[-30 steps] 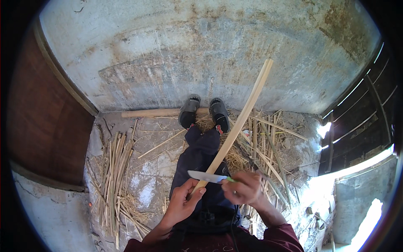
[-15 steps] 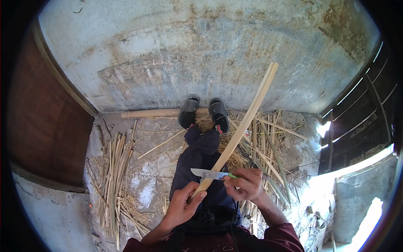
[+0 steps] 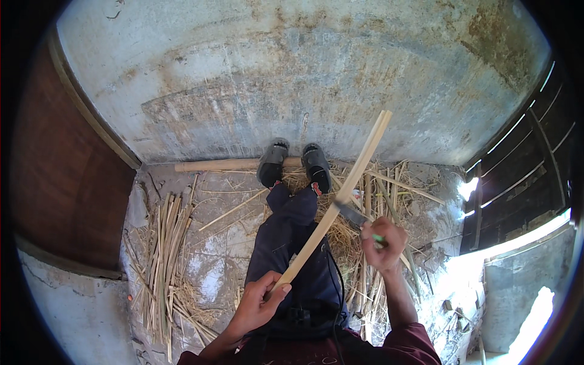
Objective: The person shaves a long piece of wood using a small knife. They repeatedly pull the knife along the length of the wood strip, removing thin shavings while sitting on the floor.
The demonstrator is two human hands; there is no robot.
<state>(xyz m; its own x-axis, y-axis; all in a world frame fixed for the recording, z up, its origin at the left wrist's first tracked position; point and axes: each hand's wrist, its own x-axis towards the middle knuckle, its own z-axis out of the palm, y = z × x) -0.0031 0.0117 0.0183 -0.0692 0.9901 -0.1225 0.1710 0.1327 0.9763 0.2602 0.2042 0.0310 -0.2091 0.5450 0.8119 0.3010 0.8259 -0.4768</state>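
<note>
A long pale strip of split bamboo [image 3: 316, 237] slants up and away to the right across my legs. Its near end is gripped by my left hand [image 3: 263, 301], thumb on top and fingers wrapped around. My right hand [image 3: 384, 243] is closed on the green handle of a knife [image 3: 351, 214]. The knife's blade is blurred by motion and lies across the strip around its middle, tip toward the left. Most of the handle is hidden in my fingers.
Bundled bamboo strips [image 3: 164, 261] lie on the floor at left. More strips and shavings [image 3: 389, 194] are scattered at right. A bamboo pole [image 3: 213, 165] runs along the foot of the concrete wall [image 3: 292, 79], by my shoes [image 3: 315, 164]. A cord [image 3: 338, 274] hangs over my lap.
My right hand and the knife have moved away from me along the strip, from near my left hand to about its middle. The strip's far end has dropped slightly nearer and left.
</note>
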